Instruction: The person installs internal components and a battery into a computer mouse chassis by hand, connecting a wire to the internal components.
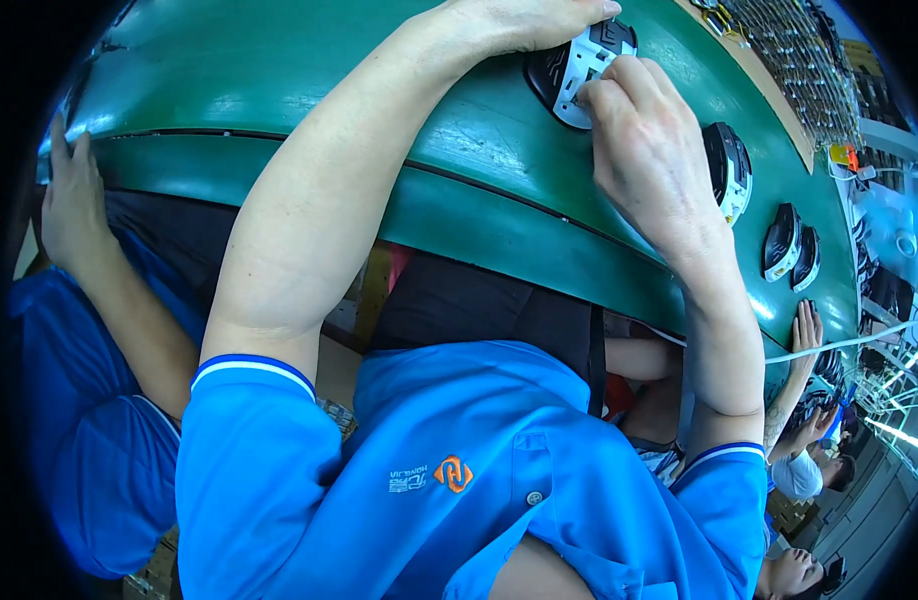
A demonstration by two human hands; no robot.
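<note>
On the green belt, at the top of the view, both hands are working on one black-and-white part; the left hand is lying over its upper edge with fingers curled down onto it, while the right hand is pinching its lower right side with the fingertips. Its long axis is running from lower left to upper right, its narrower black end pointing upper right; three similar parts are lying farther right along the belt, and another person's hand is resting on the left edge.

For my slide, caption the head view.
Both hands, left and right, grip a black-and-white part on a green belt.
</note>
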